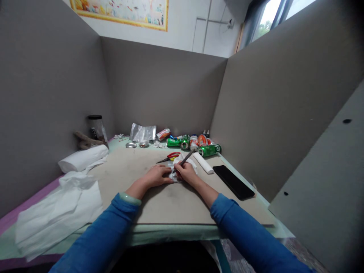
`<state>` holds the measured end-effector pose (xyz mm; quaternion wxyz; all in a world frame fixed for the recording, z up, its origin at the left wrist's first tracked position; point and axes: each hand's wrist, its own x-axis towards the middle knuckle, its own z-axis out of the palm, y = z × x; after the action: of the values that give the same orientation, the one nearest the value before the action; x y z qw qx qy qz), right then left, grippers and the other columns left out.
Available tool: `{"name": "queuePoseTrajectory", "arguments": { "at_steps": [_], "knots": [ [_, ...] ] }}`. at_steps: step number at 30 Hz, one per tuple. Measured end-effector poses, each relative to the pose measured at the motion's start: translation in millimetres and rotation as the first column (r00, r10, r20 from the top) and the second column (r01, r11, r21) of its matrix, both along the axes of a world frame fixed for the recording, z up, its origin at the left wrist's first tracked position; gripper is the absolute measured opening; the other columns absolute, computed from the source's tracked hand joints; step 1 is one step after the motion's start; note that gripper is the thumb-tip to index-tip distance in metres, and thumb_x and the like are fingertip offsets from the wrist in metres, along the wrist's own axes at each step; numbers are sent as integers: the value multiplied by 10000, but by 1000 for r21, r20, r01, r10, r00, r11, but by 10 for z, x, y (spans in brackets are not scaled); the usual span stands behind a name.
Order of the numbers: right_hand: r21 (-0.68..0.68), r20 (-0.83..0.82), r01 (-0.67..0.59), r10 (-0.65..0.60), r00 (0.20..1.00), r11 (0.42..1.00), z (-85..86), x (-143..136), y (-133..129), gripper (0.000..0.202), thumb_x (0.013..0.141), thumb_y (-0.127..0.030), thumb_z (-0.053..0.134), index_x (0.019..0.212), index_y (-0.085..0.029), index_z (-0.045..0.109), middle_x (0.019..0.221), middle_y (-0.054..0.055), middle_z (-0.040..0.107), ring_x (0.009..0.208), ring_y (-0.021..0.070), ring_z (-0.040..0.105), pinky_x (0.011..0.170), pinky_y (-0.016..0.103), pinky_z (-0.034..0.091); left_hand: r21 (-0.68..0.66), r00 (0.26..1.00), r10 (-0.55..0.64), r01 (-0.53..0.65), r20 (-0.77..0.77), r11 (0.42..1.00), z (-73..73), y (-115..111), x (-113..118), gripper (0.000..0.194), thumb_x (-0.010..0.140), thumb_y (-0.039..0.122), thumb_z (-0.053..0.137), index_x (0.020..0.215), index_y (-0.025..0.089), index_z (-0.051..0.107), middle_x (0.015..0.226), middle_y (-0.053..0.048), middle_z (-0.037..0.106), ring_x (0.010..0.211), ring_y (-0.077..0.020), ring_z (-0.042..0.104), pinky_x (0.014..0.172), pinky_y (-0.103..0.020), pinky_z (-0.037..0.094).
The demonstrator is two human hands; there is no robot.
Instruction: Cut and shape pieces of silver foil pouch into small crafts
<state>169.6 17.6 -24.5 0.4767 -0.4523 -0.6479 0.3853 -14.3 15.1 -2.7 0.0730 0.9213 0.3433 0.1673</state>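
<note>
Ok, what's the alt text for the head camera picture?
A person's right hand holds a dark pen-like tool over a small pale piece the left hand touches on a board. Red-handled scissors lie just beyond, with drink cans at the back.

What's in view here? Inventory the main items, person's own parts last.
pen-like tool: 1, dark, in right hand
crumpled material: count unclear, white, under hands
scissors-like tool: 1, red-yellow, beyond hands
bar: 1, white, right
slab: 1, black, right
cans: several, green/orange/white, back
shiny sheet: 1, silver, back
round pieces: 2, silver, back
jar: 1, dark-lidded, back left
roll: 1, white, left
loose sheets: count unclear, white, front left
board: 1, beige, tabletop
partitions: at least 3, grey, around
left hand: 1, blue-sleeved, at material
right hand: 1, blue-sleeved, centre
</note>
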Motion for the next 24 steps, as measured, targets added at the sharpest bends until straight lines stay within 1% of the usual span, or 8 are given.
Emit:
{"name": "queuePoseTrajectory", "arguments": {
  "at_steps": [10, 13, 15, 17, 19, 21, 22, 24],
  "knots": [
    [-15, -13, -17, 16, 1000, 1000, -5, -4, 7, 285, 783, -413, 510, 665, -156, 543, 421, -45, 485, 328, 76, 401, 348, 193, 313, 17, 1000, -18, 18, 24, 1000, 46, -48, 20, 356, 779, 383, 642, 1093, 217, 651, 1202, -55, 603, 1075, -257, 551, 939, -331, 408],
    [-8, -8, -18, 18, 1000, 1000, -6, -4, 0, 298, 789, -426, 506, 666, -157, 542, 434, -43, 490, 344, 75, 411, 367, 191, 333, 38, 994, -3, -1, 112, 999, 101, -84, 27, 366, 771, 359, 655, 1109, 218, 650, 1203, -68, 599, 1079, -254, 557, 924, -334, 433],
    [4, -5, -12, 12, 1000, 1000, -10, -5, 0, 300, 787, -426, 513, 660, -156, 539, 445, -41, 494, 360, 75, 424, 379, 189, 347, 94, 968, -15, -9, 250, 995, 207, -176, 49, 303, 800, 337, 628, 1067, 201, 674, 1145, -86, 630, 1049, -246, 581, 918, -351, 448],
    [0, -5, -3, 3, 1000, 1000, -14, -7, 4, 310, 788, -428, 509, 643, -155, 533, 443, -36, 490, 367, 77, 430, 379, 187, 350, 200, 893, -121, 36, 433, 979, 401, -357, 96, 232, 814, 321, 616, 978, 181, 704, 1035, -93, 674, 995, -232, 610, 890, -353, 474],
    [-18, -4, 1, -1, 1000, 1000, -19, -7, 9, 315, 786, -426, 508, 631, -153, 529, 438, -31, 488, 361, 76, 426, 369, 184, 345, 267, 752, -228, 72, 618, 961, 693, -615, 163, 189, 850, 297, 581, 896, 169, 713, 947, -80, 696, 938, -207, 634, 860, -340, 499],
    [-34, -10, 0, -1, 1000, 999, -26, -4, 13, 305, 779, -422, 518, 642, -150, 532, 443, -28, 498, 353, 73, 421, 362, 181, 346, 287, 603, -284, 94, 745, 953, 1066, -905, 236, 212, 871, 316, 560, 906, 169, 709, 945, -65, 699, 934, -203, 642, 844, -331, 511],
    [-37, -17, -1, 1, 1000, 999, -30, -2, 15, 298, 774, -421, 525, 655, -149, 536, 450, -27, 504, 352, 72, 421, 362, 181, 351, 267, 547, -285, 115, 787, 957, 1269, -1041, 269, 245, 890, 339, 531, 962, 176, 699, 991, -54, 692, 974, -208, 634, 856, -333, 506],
    [-44, -33, -3, 1, 999, 999, -37, 5, 16, 296, 771, -428, 527, 677, -147, 543, 456, -28, 507, 354, 74, 426, 365, 184, 369, 245, 416, -312, 207, 854, 947, 1666, -1262, 314, 376, 971, 372, 334, 1087, 215, 655, 1094, 7, 659, 1065, -207, 596, 862, -342, 489]
  ]
}}
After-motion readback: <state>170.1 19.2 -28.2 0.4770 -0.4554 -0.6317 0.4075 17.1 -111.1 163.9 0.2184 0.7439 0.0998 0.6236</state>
